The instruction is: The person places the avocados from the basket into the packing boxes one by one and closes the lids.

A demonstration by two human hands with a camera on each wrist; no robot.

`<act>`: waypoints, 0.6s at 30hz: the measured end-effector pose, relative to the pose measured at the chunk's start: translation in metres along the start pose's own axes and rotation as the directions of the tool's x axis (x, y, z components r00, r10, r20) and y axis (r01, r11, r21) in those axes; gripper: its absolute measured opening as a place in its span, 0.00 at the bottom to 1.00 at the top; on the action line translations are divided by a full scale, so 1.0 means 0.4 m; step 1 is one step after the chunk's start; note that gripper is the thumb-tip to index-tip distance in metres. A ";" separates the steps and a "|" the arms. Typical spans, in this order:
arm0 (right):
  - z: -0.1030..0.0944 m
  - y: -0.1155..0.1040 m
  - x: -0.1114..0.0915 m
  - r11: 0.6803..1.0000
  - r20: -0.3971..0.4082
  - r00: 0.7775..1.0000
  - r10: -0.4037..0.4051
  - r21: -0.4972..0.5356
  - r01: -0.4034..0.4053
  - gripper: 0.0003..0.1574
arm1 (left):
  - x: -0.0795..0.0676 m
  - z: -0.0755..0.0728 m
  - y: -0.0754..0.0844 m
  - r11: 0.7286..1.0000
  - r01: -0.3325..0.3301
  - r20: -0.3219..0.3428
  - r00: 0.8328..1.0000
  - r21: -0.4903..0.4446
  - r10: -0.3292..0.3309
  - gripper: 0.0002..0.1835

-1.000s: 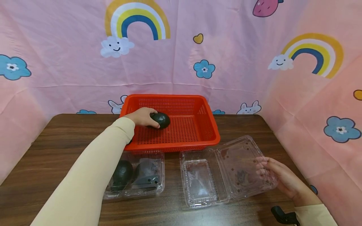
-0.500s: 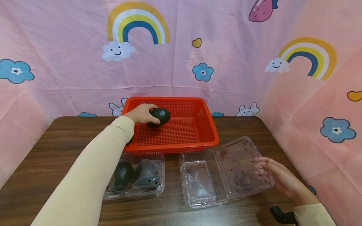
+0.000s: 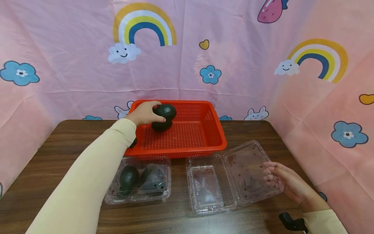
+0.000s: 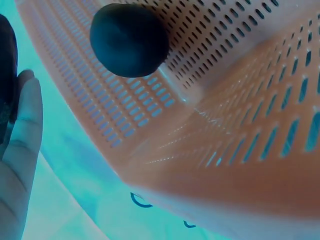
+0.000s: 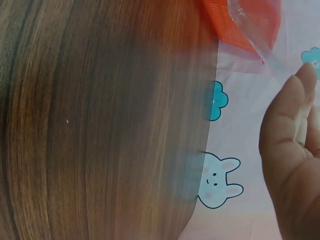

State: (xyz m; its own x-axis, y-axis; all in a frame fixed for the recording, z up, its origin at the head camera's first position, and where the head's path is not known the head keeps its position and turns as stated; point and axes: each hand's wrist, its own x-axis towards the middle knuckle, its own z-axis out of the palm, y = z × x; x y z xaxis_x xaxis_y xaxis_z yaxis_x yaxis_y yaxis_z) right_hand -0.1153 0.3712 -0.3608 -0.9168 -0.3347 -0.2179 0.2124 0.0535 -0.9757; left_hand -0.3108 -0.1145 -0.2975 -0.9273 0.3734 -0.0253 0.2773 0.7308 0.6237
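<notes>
My left hand (image 3: 145, 113) grips a dark green avocado (image 3: 167, 111) above the red plastic basket (image 3: 181, 152). Below it, a second avocado (image 3: 161, 126) sits in the basket; the left wrist view shows this one as a dark round shape. In front of the basket, a clear plastic clamshell box (image 3: 201, 208) lies unfolded, its lid (image 3: 248, 165) spread to the right. At the lid's right edge, the fingers of my right hand (image 3: 295, 187) show through the plastic and touch it, loosely bent. Whether the thumb pinches the edge is hidden.
Another clear clamshell box (image 3: 167, 191) with dark avocados inside stands at the left front, partly beside my left sleeve. The brown wooden table (image 3: 73, 146) ends at a pink patterned cloth (image 3: 181, 65) behind and to the right.
My left hand has lifted its avocado upward, and the avocado beneath has come into view. The right hand and the lid have stayed nearly where they were.
</notes>
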 end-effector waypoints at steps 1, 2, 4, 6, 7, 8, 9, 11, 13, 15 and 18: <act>0.001 0.000 0.000 1.000 -0.003 1.000 0.000 -0.005 0.000 0.19 | -0.003 -0.002 0.001 1.000 0.000 -0.008 1.000 -0.008 -0.001 0.38; 0.001 -0.001 0.000 1.000 -0.006 1.000 0.002 -0.012 -0.002 0.19 | -0.006 -0.004 0.003 1.000 0.002 -0.017 1.000 -0.014 -0.002 0.39; 0.003 -0.002 -0.001 0.999 -0.019 1.000 0.009 -0.035 -0.009 0.18 | -0.011 -0.009 0.005 1.000 0.005 -0.033 0.999 -0.023 -0.006 0.39; 0.004 -0.004 -0.001 0.999 -0.026 1.000 0.013 -0.052 -0.014 0.18 | -0.016 -0.014 0.008 1.000 0.008 -0.042 0.999 -0.027 -0.009 0.39; 0.005 -0.005 -0.002 0.998 -0.029 0.999 0.015 -0.056 -0.017 0.18 | -0.018 -0.017 0.009 0.999 0.010 -0.042 0.999 -0.030 -0.012 0.40; 0.006 -0.005 -0.002 0.998 -0.031 0.999 0.018 -0.059 -0.020 0.18 | -0.020 -0.019 0.010 0.999 0.013 -0.044 0.999 -0.029 -0.015 0.40; 0.007 -0.006 -0.002 0.998 -0.034 0.999 0.021 -0.058 -0.023 0.17 | -0.022 -0.021 0.012 0.999 0.015 -0.045 0.999 -0.029 -0.016 0.40; 0.007 -0.006 -0.001 0.999 -0.029 0.999 0.022 -0.044 -0.023 0.17 | -0.028 -0.024 0.017 0.999 0.019 -0.043 0.999 -0.033 -0.020 0.40; 0.006 -0.007 -0.001 0.999 -0.028 0.999 0.024 -0.030 -0.025 0.17 | -0.033 -0.027 0.021 0.999 0.017 -0.042 0.999 -0.040 -0.019 0.41; 0.006 -0.008 -0.001 1.000 -0.019 1.000 0.019 -0.018 -0.019 0.17 | -0.037 -0.029 0.026 0.999 0.009 -0.046 0.999 -0.041 -0.011 0.40; 0.006 -0.008 -0.001 1.000 0.000 1.000 0.005 -0.002 -0.005 0.18 | -0.043 -0.029 0.035 0.999 -0.005 -0.051 0.999 -0.040 0.003 0.39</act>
State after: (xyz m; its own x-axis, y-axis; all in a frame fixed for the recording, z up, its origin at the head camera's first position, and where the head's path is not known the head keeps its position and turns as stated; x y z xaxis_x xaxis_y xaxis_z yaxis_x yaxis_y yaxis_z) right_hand -0.1147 0.3691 -0.3576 -0.9156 -0.3347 -0.2228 0.2163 0.0572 -0.9746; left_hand -0.2940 -0.1173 -0.2793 -0.9381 0.3460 0.0171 0.2721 0.7055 0.6544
